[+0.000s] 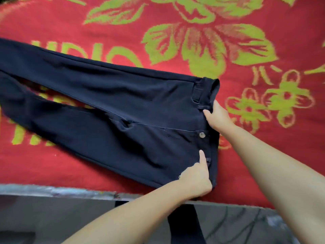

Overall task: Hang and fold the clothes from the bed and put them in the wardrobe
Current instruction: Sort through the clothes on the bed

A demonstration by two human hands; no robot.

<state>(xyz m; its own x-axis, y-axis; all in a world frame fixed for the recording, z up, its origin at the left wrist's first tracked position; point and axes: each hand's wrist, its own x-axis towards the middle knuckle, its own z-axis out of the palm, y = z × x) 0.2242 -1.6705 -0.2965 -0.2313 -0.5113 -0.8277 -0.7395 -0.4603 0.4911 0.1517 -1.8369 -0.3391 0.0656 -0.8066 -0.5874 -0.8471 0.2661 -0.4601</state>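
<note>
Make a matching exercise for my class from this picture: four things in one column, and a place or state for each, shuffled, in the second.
Column A
1. trousers
2. button
3. left hand
4. right hand

Column B
a. grips the waistband at its far part
b. spread flat on the red blanket, legs pointing left
c. grips the waistband at its near end, thumb laid on the cloth
d. on the waistband, between the two hands

Pairs: 1-b, 2-d, 3-c, 4-a
</note>
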